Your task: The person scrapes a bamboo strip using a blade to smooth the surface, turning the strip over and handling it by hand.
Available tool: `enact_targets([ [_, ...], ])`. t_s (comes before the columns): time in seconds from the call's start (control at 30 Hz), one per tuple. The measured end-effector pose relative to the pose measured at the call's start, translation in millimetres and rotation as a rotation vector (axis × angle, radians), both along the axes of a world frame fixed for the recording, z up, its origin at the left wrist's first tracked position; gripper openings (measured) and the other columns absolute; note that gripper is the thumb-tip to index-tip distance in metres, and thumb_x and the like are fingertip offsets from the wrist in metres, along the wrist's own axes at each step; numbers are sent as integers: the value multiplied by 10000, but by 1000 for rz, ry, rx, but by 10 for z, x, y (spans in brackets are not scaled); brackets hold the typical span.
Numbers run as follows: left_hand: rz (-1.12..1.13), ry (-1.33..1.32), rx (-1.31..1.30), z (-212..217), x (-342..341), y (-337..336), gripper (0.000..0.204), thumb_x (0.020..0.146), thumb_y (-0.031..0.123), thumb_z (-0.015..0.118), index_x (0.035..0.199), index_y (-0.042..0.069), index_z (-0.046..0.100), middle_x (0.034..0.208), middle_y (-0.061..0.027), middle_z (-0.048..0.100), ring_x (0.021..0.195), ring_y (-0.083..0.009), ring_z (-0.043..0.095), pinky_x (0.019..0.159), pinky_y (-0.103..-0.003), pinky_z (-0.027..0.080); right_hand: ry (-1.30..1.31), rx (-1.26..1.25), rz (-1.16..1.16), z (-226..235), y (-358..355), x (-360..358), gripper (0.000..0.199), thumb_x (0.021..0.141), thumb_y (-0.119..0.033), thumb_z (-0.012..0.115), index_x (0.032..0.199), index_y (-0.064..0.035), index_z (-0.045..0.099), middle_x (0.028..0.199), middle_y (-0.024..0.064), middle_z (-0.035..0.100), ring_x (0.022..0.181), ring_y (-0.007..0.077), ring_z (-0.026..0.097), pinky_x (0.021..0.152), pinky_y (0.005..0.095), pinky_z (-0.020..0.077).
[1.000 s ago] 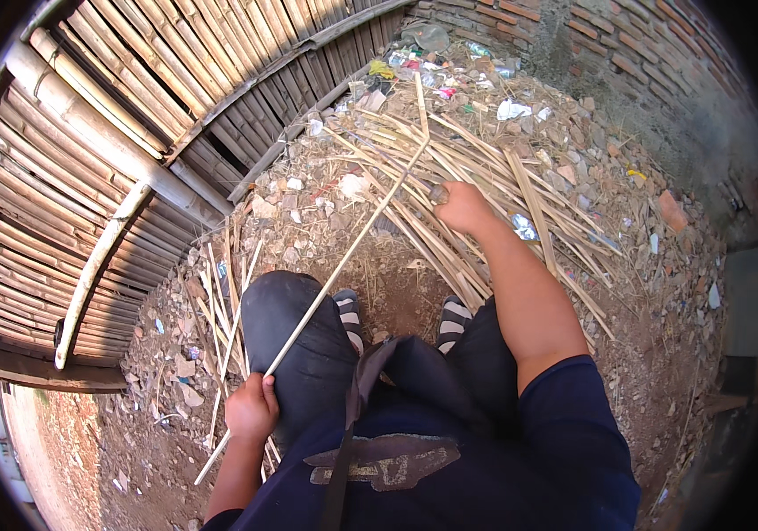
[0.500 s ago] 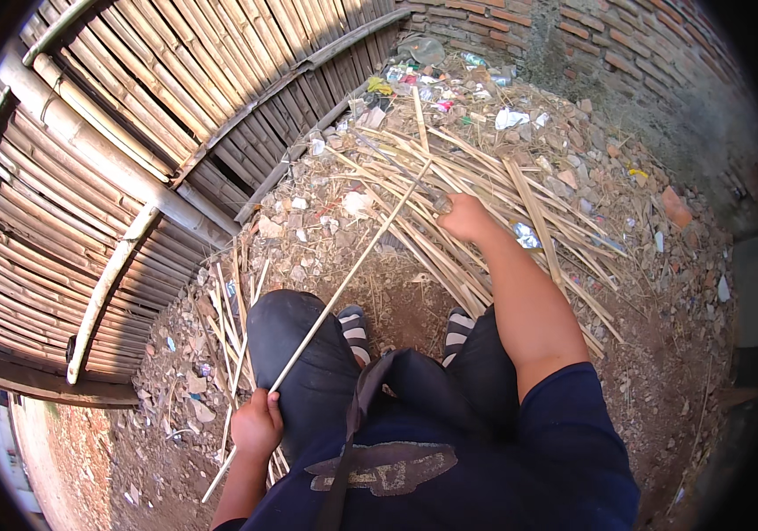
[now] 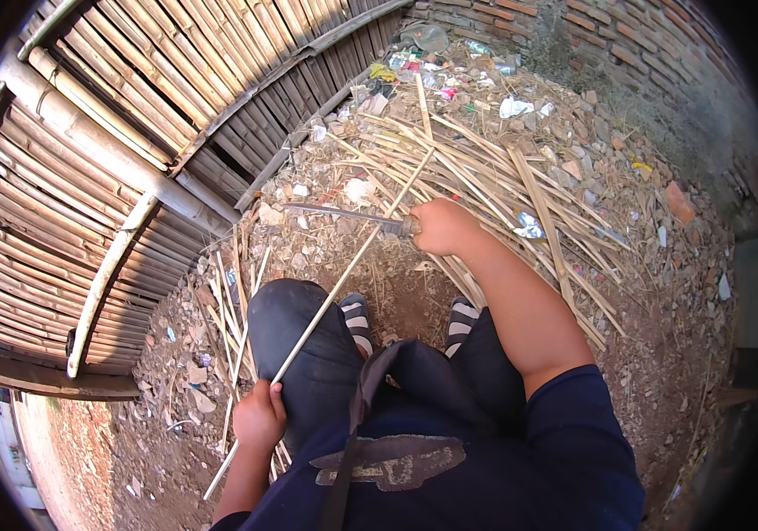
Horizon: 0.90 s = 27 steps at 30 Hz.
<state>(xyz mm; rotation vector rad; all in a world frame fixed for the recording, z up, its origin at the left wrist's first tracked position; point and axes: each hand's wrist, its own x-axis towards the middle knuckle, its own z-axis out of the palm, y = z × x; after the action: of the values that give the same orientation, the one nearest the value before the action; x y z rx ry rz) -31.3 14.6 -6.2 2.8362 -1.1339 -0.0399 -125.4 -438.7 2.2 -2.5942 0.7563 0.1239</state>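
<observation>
My left hand (image 3: 257, 416) is closed round the lower part of a long, thin bamboo strip (image 3: 319, 316), beside my left knee. The strip slants up and away to the right, its far end over the pile. In my right hand (image 3: 442, 227) is the handle of a knife (image 3: 343, 212) with a long, narrow, dark blade. The blade points left and crosses the strip in its upper part; whether the two touch, I cannot tell. A heap of split bamboo strips (image 3: 538, 221) lies on the ground beyond and to the right of my right hand.
More strips (image 3: 230, 327) lie left of my left knee. A bamboo fence (image 3: 96, 177) rises on the left, and a brick wall (image 3: 627, 44) stands at the back right. Stones and litter (image 3: 450, 75) cover the far ground. My striped footwear (image 3: 357, 323) shows between my knees.
My right hand has moved slightly left and nearer. The knife blade, earlier turned away over the heap, now points left across the strip. My left hand keeps its hold almost unmoved.
</observation>
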Motion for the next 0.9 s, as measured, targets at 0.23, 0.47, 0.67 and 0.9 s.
enact_targets([
  [0.23,-20,5,-35,-119,70,-78,300,1041,321,530,863,80,548,642,-199,625,596,-428,639,546,-539,500,34,250,-12,-339,-160,-2,434,732,-156,691,1161,-98,727,1010,171,733,986,349,707,857,457,568],
  [0.47,52,52,-50,-22,-27,47,310,1050,296,510,864,48,515,665,-249,621,622,-490,614,568,-593,457,-110,14,74,147,405,31,308,754,-160,684,1048,-80,729,948,191,729,948,375,713,837,476,567],
  [0.67,21,36,-38,-23,40,-102,332,1051,333,511,849,73,547,660,-211,637,609,-447,637,562,-557,490,-122,215,-249,-180,-204,-93,355,757,-149,663,1099,-81,729,1021,209,727,969,395,701,848,486,562],
  [0.9,22,44,-107,-84,-16,26,314,1049,318,514,863,66,540,655,-219,624,610,-457,627,563,-565,479,-146,-41,73,205,306,-8,362,748,-160,675,1099,-86,722,1020,196,724,972,387,700,831,485,565],
])
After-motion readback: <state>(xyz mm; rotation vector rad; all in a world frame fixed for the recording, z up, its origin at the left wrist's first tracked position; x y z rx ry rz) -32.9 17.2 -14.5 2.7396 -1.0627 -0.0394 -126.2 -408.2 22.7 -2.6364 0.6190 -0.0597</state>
